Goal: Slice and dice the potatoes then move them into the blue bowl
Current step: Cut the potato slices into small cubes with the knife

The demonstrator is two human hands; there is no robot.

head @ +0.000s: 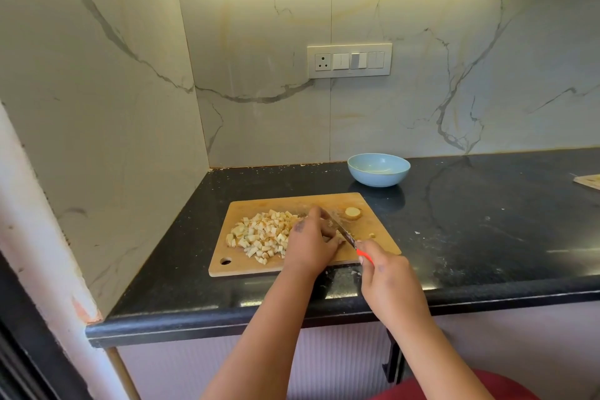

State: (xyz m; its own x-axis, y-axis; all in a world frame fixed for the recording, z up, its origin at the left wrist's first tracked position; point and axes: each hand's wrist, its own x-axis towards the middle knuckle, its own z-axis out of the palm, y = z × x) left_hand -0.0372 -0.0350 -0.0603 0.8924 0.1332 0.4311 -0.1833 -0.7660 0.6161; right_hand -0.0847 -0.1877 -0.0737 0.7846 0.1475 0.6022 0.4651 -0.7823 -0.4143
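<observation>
Left hand (310, 245) curled over potato pieces on cutting board (376, 230), right hand (388, 279) gripping knife (349, 237).

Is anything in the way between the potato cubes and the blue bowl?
Nothing visible. Past the diced potatoes lie only bare cutting board and black counter up to the blue bowl, which looks empty.

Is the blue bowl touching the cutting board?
Apart. In the head view, the blue bowl sits behind the cutting board, and a strip of dark counter shows plainly between the bowl's base and the board's far edge.
</observation>
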